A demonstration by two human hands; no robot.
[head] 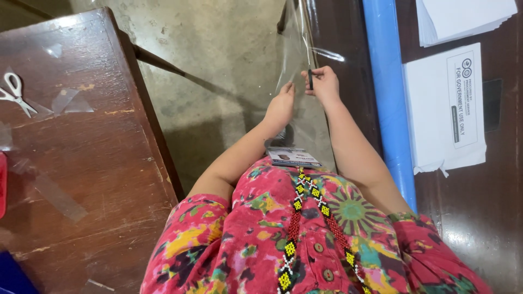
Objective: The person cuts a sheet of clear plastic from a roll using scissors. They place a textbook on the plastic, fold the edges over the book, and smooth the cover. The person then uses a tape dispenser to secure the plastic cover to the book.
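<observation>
A clear plastic sheet point(297, 51) hangs off the edge of the dark table on the right and reaches down toward my lap. My left hand point(280, 106) holds the sheet's lower part, fingers pinched on its edge. My right hand point(322, 84) grips a thin dark blade-like tool point(310, 79) set against the sheet. A blue roll point(388, 92) lies along the right table's edge, just right of my right forearm.
A brown wooden table point(92, 163) stands at the left with white-handled scissors point(15, 93) and scraps of clear tape. White paper packs point(444, 109) lie on the dark right table. Concrete floor shows between the tables. A badge on a beaded lanyard point(293, 157) hangs at my chest.
</observation>
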